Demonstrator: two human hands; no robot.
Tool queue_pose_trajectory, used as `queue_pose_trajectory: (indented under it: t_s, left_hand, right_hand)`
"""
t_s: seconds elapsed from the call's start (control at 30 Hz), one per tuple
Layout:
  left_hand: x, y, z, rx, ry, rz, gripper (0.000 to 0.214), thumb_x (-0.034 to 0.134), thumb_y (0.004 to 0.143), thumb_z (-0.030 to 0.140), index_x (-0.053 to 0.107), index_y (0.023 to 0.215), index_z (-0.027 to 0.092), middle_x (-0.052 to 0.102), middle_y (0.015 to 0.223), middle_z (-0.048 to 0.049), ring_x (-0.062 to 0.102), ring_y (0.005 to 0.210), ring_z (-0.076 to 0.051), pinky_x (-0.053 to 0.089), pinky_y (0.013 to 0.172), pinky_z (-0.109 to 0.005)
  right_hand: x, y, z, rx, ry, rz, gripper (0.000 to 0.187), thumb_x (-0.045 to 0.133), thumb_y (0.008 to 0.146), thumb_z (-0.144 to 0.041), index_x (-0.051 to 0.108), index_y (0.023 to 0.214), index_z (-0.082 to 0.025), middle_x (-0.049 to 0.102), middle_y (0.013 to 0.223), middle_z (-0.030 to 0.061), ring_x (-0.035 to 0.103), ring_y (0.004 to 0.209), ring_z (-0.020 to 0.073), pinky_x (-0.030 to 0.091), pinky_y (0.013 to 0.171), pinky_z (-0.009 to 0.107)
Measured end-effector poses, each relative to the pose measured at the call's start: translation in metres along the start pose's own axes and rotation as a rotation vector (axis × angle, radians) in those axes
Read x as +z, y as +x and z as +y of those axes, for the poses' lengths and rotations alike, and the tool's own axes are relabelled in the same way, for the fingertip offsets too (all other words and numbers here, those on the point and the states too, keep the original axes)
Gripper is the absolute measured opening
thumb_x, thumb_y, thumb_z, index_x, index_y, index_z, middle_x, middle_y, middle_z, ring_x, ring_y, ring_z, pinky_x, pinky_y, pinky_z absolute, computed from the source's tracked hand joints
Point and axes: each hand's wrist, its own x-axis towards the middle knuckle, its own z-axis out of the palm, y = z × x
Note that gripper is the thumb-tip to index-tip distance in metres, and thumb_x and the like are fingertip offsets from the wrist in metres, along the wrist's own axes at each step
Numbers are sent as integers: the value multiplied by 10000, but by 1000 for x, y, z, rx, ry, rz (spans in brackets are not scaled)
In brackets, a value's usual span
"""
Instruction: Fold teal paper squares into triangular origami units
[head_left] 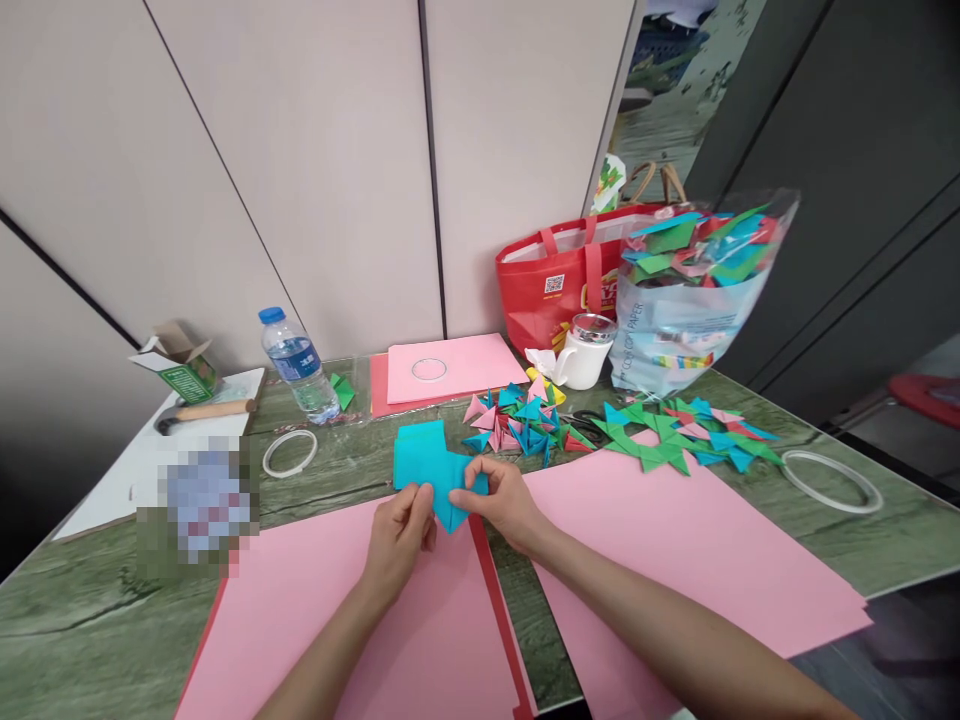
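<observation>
A folded piece of blue paper (450, 508) is held between my two hands over the near edge of a pink sheet. My left hand (401, 530) pinches its left side with thumb and fingers. On its right side, my right hand (501, 500) grips it between thumb and bent index finger. The paper comes to a point at the bottom. Just behind it lie blue paper pieces (417, 440) on the table. Large pink sheets (322, 610) lie under my left hand, and more pink sheets (675, 540) spread out below my right forearm.
Folded paper pieces (517, 420) lie in a pile, with star-shaped paper rings (649, 440) to the right. Behind stand a white mug (585, 355), a red bag (540, 290) and a clear bag of folded pieces (675, 310). A water bottle (300, 370) stands left.
</observation>
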Motion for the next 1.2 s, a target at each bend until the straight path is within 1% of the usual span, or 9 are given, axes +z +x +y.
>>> queue_pose_trajectory:
  t_s: [0.17,0.27,0.33,0.37,0.47,0.67,0.83,1.0,1.2]
  left_hand:
    - [1,-2,-3,23,27,48,373,458,781,371,443,455,189,483,385,32,478,380,-103,384,437,-205]
    - [5,-3,-5,48,-61,67,174,479,776,347,541,819,191,541,518,49,548,481,-116,456,522,-227]
    - [9,-4,-6,35,-143,14,330,522,755,316,464,1064,214,541,572,64,583,550,-124,498,587,-260]
    - [11,-4,-6,22,-171,-32,376,541,745,298,451,1102,220,541,578,66,599,586,-131,511,625,-277]
    - [14,-4,-6,-53,-249,-106,340,582,717,267,531,1049,213,588,610,46,635,690,-166,517,728,-318]
    - [14,-3,-4,-155,-308,-18,356,661,642,244,615,993,208,682,880,0,660,738,-212,521,773,-348]
    - [10,-2,-6,-132,-295,29,387,660,647,246,620,1029,200,702,850,13,644,821,-222,517,797,-346]
    - [8,-2,-10,-116,-310,24,446,646,663,272,578,1096,192,696,881,2,654,793,-228,507,807,-388]
    - [6,0,-10,-120,-256,71,503,669,640,263,558,1120,165,662,657,39,648,705,-182,515,760,-336]
  right_hand:
    - [3,-1,0,-3,2,-14,257,674,578,-319,459,575,-178,390,549,-52,318,503,80,275,456,190]
    - [3,-1,0,-9,-2,53,235,653,604,-316,463,585,-179,387,546,-54,312,488,78,268,450,193]
    - [2,-1,0,-14,-25,104,205,638,622,-301,476,601,-177,380,533,-58,304,471,76,257,442,195]
    - [2,-1,0,-18,-38,122,189,631,630,-292,484,611,-176,381,529,-59,305,467,75,256,442,195]
    - [2,-1,1,-35,-71,136,143,617,646,-271,516,641,-170,432,556,-48,341,480,80,275,456,199]
    - [2,-1,-1,-54,-100,103,131,626,646,-288,566,659,-172,497,577,-36,373,486,84,297,460,202]
    - [1,-1,-1,-66,-17,23,185,656,610,-254,578,758,-176,565,725,-1,477,584,107,393,524,217]
    - [2,0,3,-79,118,22,150,627,640,-224,569,770,-178,523,746,-3,517,643,116,446,582,236]
    - [2,1,2,-32,210,7,158,657,615,-224,575,740,-174,549,733,1,522,658,121,444,609,244]
